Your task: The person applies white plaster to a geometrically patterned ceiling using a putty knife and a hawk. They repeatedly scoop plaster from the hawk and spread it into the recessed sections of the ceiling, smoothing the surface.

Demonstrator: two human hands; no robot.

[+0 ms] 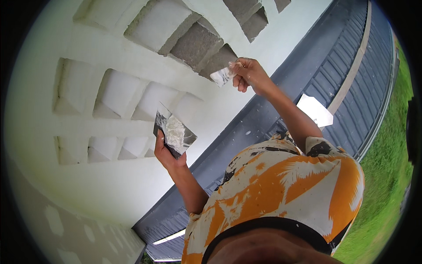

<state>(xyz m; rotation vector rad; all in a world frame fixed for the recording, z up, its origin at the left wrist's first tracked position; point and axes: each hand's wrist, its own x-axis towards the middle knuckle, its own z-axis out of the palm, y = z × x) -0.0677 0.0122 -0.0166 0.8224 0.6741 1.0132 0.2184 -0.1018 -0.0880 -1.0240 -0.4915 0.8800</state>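
Observation:
My left hand [168,154] grips a small dark flat plate [188,140] from below, thumb along its edge. A thick heap of white filler paste [174,132] lies on that plate. Higher up and to the right, my right hand [251,75] pinches a small flat spreader [222,76] smeared with white; its handle is hidden by the fingers. The spreader's blade is beside the lower edge of a bare grey recess [220,60] in the white wall [220,108]. Whether it touches the wall, I cannot tell.
Rows of recesses cut the wall, some coated white like this one [116,92], others rough grey [195,46]. A dark ribbed metal roof [334,66] runs alongside, carrying a wooden batten [351,75] and a white sheet [315,110]. Grass [387,154] shows beyond at right.

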